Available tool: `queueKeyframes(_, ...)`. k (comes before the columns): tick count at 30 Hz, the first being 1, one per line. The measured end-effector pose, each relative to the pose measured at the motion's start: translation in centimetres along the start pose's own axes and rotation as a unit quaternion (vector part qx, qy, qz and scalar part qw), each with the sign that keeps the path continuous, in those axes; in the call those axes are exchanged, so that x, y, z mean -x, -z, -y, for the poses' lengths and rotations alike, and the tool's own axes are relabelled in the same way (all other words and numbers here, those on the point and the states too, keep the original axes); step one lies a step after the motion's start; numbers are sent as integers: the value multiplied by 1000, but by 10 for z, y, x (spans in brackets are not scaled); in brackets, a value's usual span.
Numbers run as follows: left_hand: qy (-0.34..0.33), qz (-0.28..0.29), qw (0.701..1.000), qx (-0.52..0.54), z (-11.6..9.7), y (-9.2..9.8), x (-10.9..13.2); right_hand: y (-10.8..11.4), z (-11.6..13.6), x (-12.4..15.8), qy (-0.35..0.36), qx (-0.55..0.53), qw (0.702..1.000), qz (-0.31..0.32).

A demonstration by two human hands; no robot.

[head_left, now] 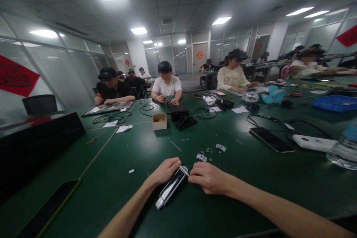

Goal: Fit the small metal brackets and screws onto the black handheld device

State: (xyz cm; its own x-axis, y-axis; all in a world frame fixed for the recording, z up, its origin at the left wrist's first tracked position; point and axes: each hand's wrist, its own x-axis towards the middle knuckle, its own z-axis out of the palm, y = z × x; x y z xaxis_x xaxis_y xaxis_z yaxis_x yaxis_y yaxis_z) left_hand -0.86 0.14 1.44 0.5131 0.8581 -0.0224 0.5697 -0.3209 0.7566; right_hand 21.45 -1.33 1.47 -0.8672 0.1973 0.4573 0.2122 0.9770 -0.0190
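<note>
My left hand (pixel 167 170) is closed around the upper end of a long, silvery metal piece (pixel 170 189). The piece looks like a narrow frame with a bright inner strip, and it slants down to the left over the green table. My right hand (pixel 205 177) has its fingers pinched at the piece's upper right end; what sits between the fingertips is hidden. Just beyond that hand lie a small metal bracket (pixel 201 157), another bracket (pixel 221 147) and several small rings (pixel 207 150).
A small open box (pixel 159 122) and a black device (pixel 179 113) stand farther back. Phones lie at left (pixel 52 208) and right (pixel 272 139), with a water bottle (pixel 344 147) and a blue tray (pixel 334 103) on the right. Co-workers sit across the table (pixel 134 141).
</note>
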Motion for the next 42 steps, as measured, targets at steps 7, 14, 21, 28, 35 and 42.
queueKeyframes(7,16,6,999,-42,-6,1,1,5,7,-4,10,60,996,67)
queueKeyframes(14,31,19,997,-63,-8,0,0,6,6,-4,22,93,990,101)
queueKeyframes(21,29,15,999,41,-3,-1,0,2,-1,-1,29,-6,999,-43)
queueKeyframes(28,26,-4,996,84,-1,-2,-1,-11,0,-1,-27,-146,974,-172)
queueKeyframes(35,35,-26,993,107,-1,-3,0,-11,0,0,-141,-191,957,-169)
queueKeyframes(42,35,-72,990,115,4,-8,-4,0,-5,0,-225,-161,951,-135)
